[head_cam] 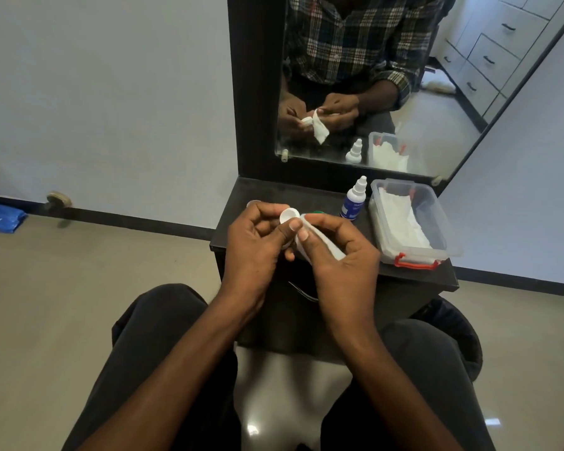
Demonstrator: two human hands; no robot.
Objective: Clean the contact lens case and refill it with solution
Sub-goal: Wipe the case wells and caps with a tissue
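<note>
My left hand (258, 242) grips a white contact lens case (289, 216), one round well showing above my thumb. My right hand (336, 245) pinches a white tissue (326, 245) and presses it against the case. Both hands hover over the front of a small dark table (414, 275). A green cap (316, 212) peeks out just behind my right fingers. A small white solution bottle (354, 198) with a blue label stands upright on the table, behind and to the right of my hands. The rest of the case is hidden by my fingers.
A clear plastic box (437, 229) with red latches holds white tissues at the table's right side. A mirror (372, 92) stands against the back and reflects my hands. A small pale lid (252, 203) lies left of my hands. My knees are under the table front.
</note>
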